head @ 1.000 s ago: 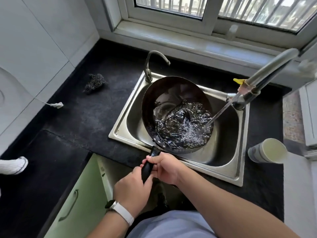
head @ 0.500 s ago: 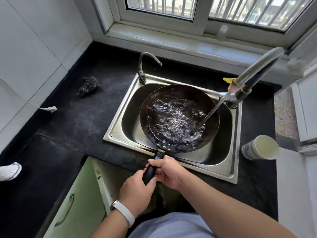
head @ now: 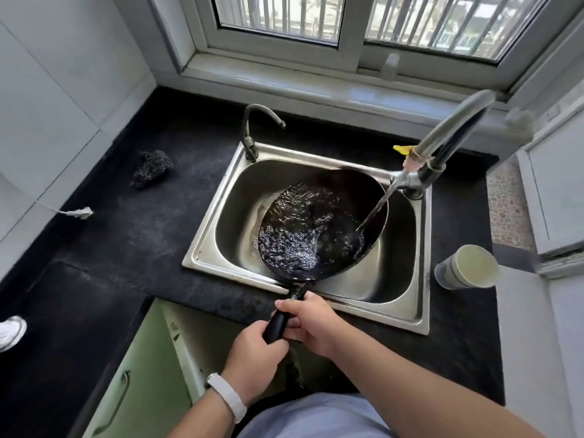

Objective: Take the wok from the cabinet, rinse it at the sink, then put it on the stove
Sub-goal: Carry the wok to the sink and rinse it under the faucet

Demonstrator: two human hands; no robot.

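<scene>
Wok (head: 322, 222) sat inside the sink (head: 420, 314), tilted, its right rim raised toward the tap (head: 448, 137) and its left side dipped low in the basin. Water (head: 297, 235) churned in the lower left part of the wok; a thin stream from the tap struck the inner wall on the right. Handle (head: 278, 320) black, reaching back over the front edge of the sink toward the person.

Both hands were clenched on the handle. Right hand (head: 311, 327) was nearer the wok, fingers wrapped over the top of the handle just past the sink's front edge. Left hand (head: 252, 358) gripped the handle's end, fist tight, touching the right hand. White band (head: 226, 396) on the left wrist.

Sink set in a black counter (head: 126, 235). A second, smaller tap (head: 252, 131) stood at the sink's back-left corner. Dark scrubber (head: 151, 167) lay on the counter left of the sink, well apart from it. White plug (head: 80, 212) on a cord lay near the counter's left edge. Pale cup (head: 464, 267) lay on its side at the counter's right edge, just beside the sink. Green cabinet door (head: 139, 384) stood open below the counter's front edge, left of the hands. Window (head: 347, 20) ran along the back wall.
</scene>
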